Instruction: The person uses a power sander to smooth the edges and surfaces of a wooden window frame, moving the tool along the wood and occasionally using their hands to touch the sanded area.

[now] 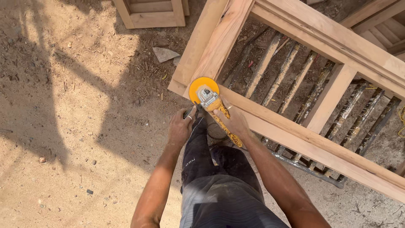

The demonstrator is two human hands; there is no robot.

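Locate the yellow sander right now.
Head view, centre: the yellow sander sits on the wooden frame corner, gripped by the right hand, left hand beside it.

Bare forearms, no sleeves in view. Ring on a finger of the left hand (180,128). Dark trousers (213,177), dusty grey over the thighs, small pale lettering on one leg.

Bare sandy ground (63,126) lies open on the left. The pale wooden window frame (295,131) and the rusty metal bars (274,80) under it block the right.
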